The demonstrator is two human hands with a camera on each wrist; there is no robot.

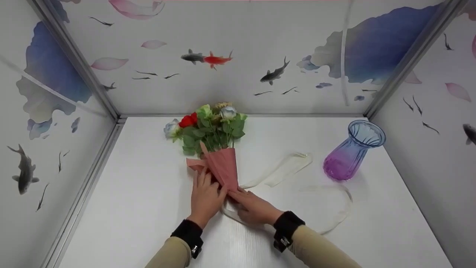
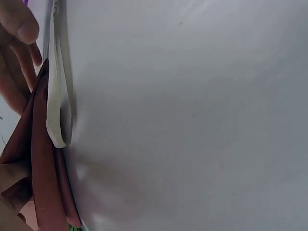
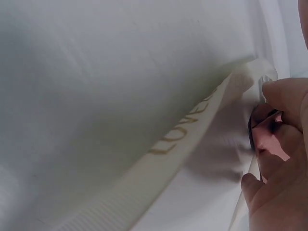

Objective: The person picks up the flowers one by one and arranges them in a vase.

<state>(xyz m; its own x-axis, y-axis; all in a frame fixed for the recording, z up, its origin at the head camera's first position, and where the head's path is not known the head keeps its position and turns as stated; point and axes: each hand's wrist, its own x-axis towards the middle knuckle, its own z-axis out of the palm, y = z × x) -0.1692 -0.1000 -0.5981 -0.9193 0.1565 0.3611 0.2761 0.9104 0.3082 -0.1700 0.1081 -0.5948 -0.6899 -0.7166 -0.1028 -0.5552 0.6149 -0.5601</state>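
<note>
A bouquet of red, pale blue and green flowers [image 1: 189,120] with leafy stems lies on the white table, its lower end in pink wrapping paper [image 1: 225,167]. The left hand [image 1: 208,195] holds the paper's left side, fingers over a loose flap and thumb near the narrow end. In the left wrist view the folded paper [image 2: 45,168] stands over the table, with fingers in its folds. At the narrow lower tip, the right hand [image 1: 258,208] pinches the paper [image 3: 267,137]. A cream ribbon [image 1: 232,215] passes beneath the bouquet's tip and the right hand.
The ribbon [image 3: 178,137] bears gold lettering; one end [image 1: 293,163] lies right of the bouquet, and another length curves beside the right forearm. A blue-to-purple glass vase [image 1: 351,154] lies tilted at the right. Printed panels [image 1: 238,89] wall the table at the back and sides.
</note>
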